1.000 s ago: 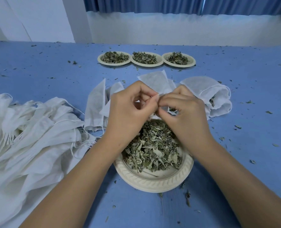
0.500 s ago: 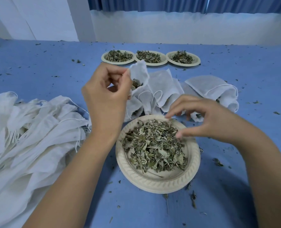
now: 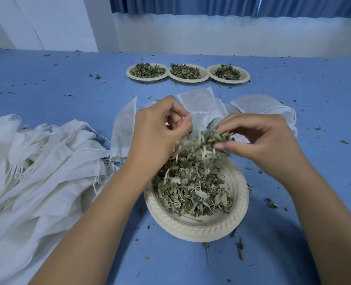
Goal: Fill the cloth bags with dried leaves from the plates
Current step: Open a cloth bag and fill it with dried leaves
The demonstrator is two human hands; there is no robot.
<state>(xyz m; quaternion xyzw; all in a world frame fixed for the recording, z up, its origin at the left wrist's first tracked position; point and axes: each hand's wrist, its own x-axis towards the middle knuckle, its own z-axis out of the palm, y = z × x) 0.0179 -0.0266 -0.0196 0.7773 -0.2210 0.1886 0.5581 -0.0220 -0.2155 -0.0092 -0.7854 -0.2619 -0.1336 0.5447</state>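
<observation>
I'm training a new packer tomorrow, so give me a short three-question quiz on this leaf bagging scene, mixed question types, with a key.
1. True or false: the right hand pinches a clump of dried green leaves over the near round beige paper plate.
2. How many small beige plates of leaves stand in the far row? A two, B three, C five.
3. Which hand's fingers pinch the small white cloth bag?
Key: 1 true; 2 B; 3 the left hand.
</observation>
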